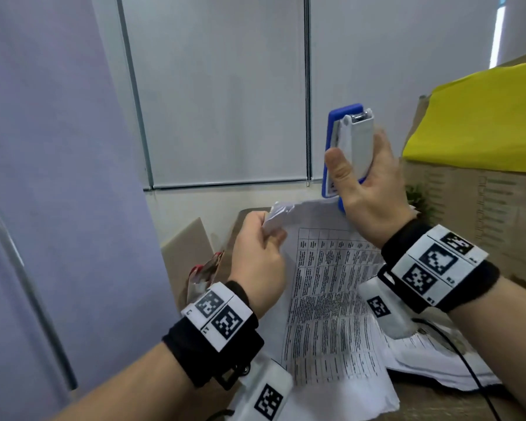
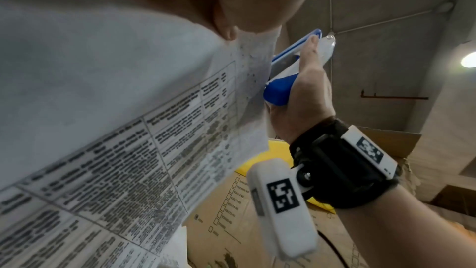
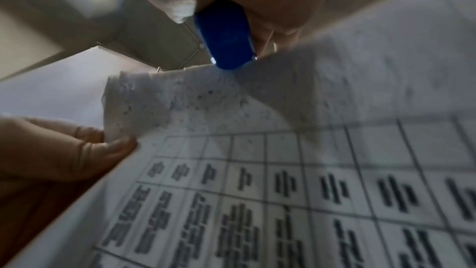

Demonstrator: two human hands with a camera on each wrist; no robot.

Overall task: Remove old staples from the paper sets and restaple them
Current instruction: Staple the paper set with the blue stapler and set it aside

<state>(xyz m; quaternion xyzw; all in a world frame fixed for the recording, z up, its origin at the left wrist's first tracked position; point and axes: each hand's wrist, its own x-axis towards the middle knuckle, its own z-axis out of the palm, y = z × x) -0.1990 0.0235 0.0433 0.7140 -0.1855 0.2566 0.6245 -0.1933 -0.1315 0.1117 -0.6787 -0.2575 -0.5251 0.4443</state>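
- The left hand (image 1: 257,256) pinches the top-left corner of the paper set (image 1: 331,314), thumb and fingers closed on the curled, frayed corner; the sheets hang down from it toward the tabletop (image 1: 438,402).
- A second pile of printed sheets (image 1: 431,360) lies on the tabletop just right of the held set, under the right wrist.
- The right hand (image 1: 368,189) is wrapped round the blue-and-white stapler (image 1: 346,147), held upright with its rear end near the top edge of the paper; the mouth points up, away from the sheets.
- Judgement: for a clean restaple, square the pages at the pinched corner first, flatten the curl, then turn the stapler so its mouth takes the corner fully before squeezing.
- No staple can be made out in the corner.
- Farther right stands a cardboard box (image 1: 483,208) holding something yellow (image 1: 480,123), which rises above its rim; what it is I cannot tell.
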